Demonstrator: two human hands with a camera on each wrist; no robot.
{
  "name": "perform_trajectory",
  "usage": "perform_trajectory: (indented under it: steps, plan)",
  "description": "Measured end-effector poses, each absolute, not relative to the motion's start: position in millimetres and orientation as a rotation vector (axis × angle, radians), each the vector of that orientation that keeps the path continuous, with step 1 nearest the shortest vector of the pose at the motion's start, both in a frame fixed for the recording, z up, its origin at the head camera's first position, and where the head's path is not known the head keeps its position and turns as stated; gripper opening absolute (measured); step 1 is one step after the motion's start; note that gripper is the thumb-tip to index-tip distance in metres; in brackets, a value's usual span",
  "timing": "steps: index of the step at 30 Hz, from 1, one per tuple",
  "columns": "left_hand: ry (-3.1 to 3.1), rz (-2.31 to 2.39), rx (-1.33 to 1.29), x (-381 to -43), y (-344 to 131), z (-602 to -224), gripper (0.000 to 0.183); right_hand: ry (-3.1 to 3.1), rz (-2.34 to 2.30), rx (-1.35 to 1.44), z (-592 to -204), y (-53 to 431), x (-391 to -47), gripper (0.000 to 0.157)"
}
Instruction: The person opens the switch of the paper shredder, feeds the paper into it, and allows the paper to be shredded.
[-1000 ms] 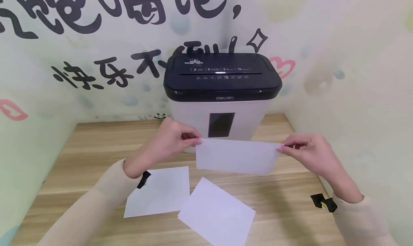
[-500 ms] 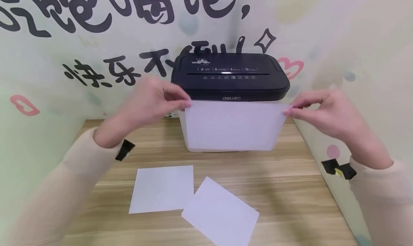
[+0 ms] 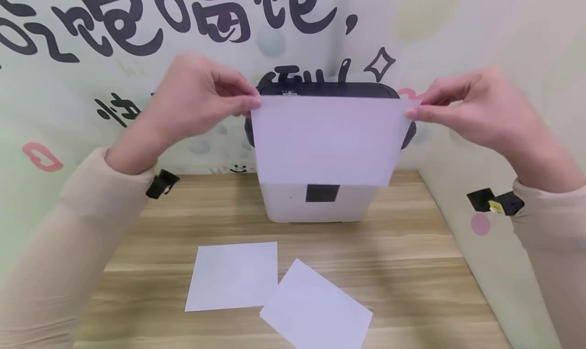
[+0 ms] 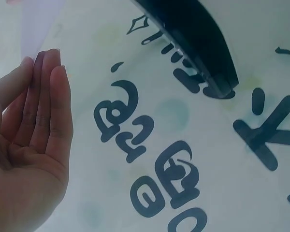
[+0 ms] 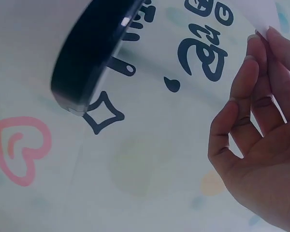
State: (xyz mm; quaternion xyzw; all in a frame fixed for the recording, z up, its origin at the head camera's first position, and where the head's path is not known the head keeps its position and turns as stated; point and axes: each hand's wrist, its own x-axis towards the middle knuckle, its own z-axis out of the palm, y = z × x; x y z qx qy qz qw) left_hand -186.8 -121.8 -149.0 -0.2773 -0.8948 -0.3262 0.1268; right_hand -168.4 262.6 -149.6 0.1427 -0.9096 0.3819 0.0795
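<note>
A white sheet of paper (image 3: 327,140) hangs stretched between both hands in the head view. My left hand (image 3: 197,97) pinches its upper left corner between thumb and fingers. The upper right corner is pinched by my right hand (image 3: 480,110). Behind the sheet stands a paper shredder (image 3: 279,206) with a white bin and black top; the paper hides most of its lid, including the slot. In the left wrist view the paper (image 4: 38,21) shows at the fingertips, with the black shredder top (image 4: 198,43) beyond. The right wrist view also shows the paper corner (image 5: 258,14) between thumb and fingers.
Two more patches of white paper lie on the wooden table: one sheet (image 3: 233,278) at left, and an angled sheet (image 3: 320,308) overlapping its corner, nearer the front. A wall with black lettering (image 3: 123,21) rises behind the shredder, and another wall (image 3: 480,267) borders the right side.
Both hands have lifted the sheet up from low in front of the shredder bin to the height of its black top. The sheets on the table stay put.
</note>
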Motion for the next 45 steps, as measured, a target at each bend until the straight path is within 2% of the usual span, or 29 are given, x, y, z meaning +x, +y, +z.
perform_trajectory:
  steps: [8, 17, 25, 30, 45]
  plan:
    - [-2.595, -0.756, -0.74, -208, -125, -118, 0.021, -2.693, 1.107, 0.37, -121, 258, -196, 0.021]
    - [-2.58, -0.878, -0.677, -240, -120, -104, 0.023, -2.721, 1.13, 0.166, -99, 258, -223, 0.025]
    - [-2.572, -0.949, -0.668, -261, -115, -106, 0.022, -2.708, 1.149, 0.144, -98, 257, -245, 0.032]
    - [-2.583, -0.849, -0.651, -270, -111, -108, 0.022, -2.675, 1.192, 0.191, -104, 259, -257, 0.031]
    - [-2.588, -0.66, -0.644, -277, -99, -114, 0.024, -2.676, 1.185, 0.195, -117, 269, -265, 0.032]
